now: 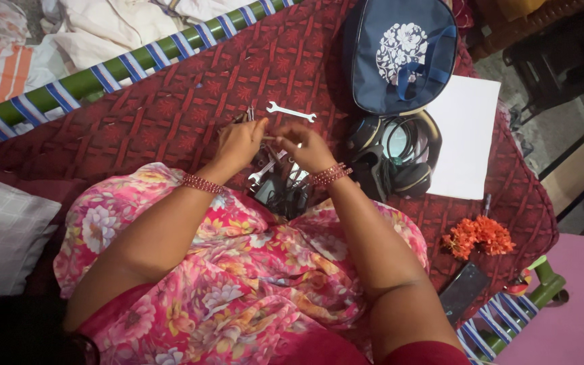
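1. sitting over a dark red quilted bedcover (170,108) stitched in a raised lattice, a person in a floral pink garment brings both hands close together.
2. the left hand (239,143) curls its fingers inward, pinching one end of a thin, small rod-like piece (270,138); what the piece is cannot be told.
3. the right hand (304,147) meets it from the other side, fingertips pressed on the same piece; beaded bangles ring both wrists.
4. a flat, shiny metal spanner (291,111) lies on the cover just beyond the hands, apart from them.
5. more metal tools (263,169) and dark cables lie under the hands.
6. glossy black headphones (395,155) sit to the right beside a white sheet (464,138), below a blue fabric pouch (400,51).
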